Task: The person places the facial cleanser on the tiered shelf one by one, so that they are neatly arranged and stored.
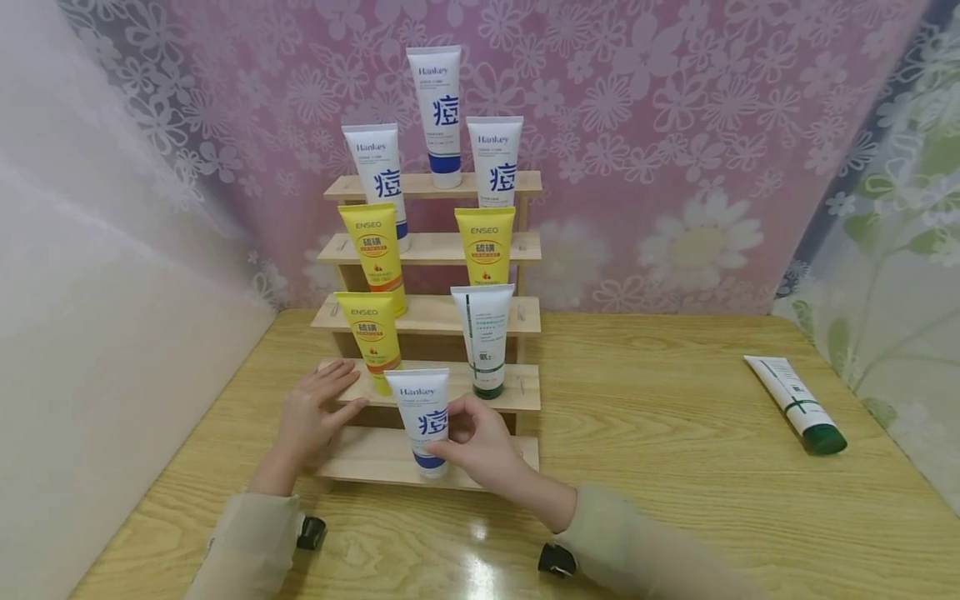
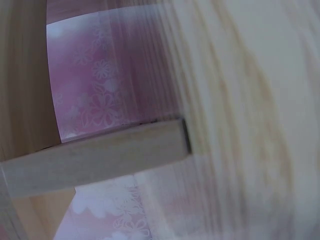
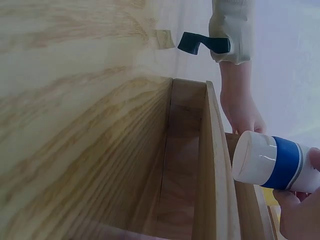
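Note:
My right hand (image 1: pixel 487 446) pinches a white squeeze tube with a blue band (image 1: pixel 418 410) between thumb and fingers. The tube stands upright, cap down, close over the lowest step of a wooden tiered rack (image 1: pixel 360 457). In the right wrist view its white cap and blue band (image 3: pixel 286 162) show beside the step's edge, with my fingers (image 3: pixel 302 215) around the tube. My left hand (image 1: pixel 311 417) rests with extended fingers at the left end of the second step, near a yellow tube (image 1: pixel 369 337). The left wrist view shows only the rack's wooden boards (image 2: pixel 100 160).
Higher steps hold another yellow pair (image 1: pixel 483 246), several white-and-blue tubes (image 1: pixel 438 108), and a white-and-green tube (image 1: pixel 486 342) at the right. Another white-and-green tube (image 1: pixel 798 408) lies on the table (image 1: pixel 660 500) far right. A flowered pink curtain (image 1: pixel 645 167) hangs behind.

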A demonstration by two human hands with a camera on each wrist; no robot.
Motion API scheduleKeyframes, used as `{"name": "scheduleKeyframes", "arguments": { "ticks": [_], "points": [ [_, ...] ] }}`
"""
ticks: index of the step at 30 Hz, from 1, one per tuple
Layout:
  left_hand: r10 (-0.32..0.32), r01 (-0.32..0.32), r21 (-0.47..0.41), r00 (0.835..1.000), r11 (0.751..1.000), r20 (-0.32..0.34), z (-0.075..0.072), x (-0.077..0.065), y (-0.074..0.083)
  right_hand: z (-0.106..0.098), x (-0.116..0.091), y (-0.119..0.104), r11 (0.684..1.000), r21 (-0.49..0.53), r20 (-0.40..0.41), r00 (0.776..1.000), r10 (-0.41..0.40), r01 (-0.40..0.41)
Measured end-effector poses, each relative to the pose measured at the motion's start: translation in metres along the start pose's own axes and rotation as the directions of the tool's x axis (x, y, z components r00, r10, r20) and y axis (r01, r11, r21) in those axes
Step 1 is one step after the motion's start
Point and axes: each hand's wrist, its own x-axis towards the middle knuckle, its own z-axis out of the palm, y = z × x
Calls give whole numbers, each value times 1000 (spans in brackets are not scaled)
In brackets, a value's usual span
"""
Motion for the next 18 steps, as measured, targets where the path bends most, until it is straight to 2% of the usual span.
{"name": "scheduleKeyframes", "arguments": {
  "ticks": [3, 6, 9, 15, 18],
  "points": [
    [-21, 20, 4, 1000, 1000, 15, 0, -1, 0, 8, 4, 1, 1000, 12, 9, 1000, 7, -7],
    [-39, 38, 7, 999, 999, 25, 0, 0, 0, 17, 5, -10, 1000, 24, 11, 1000, -4, 4],
    [-29, 29, -8, 1000, 1000, 12, 1, -1, -1, 25, 7, -15, 999, 31, 13, 1000, -17, 16],
    [4, -4, -29, 1000, 1000, -26, 2, -2, -3, 38, 22, 12, 1000, 5, -18, 1000, -7, 7],
    [10, -11, -36, 999, 999, -38, 3, -2, -4, 43, 25, 15, 1000, -16, -33, 999, -18, 17]
  ]
}}
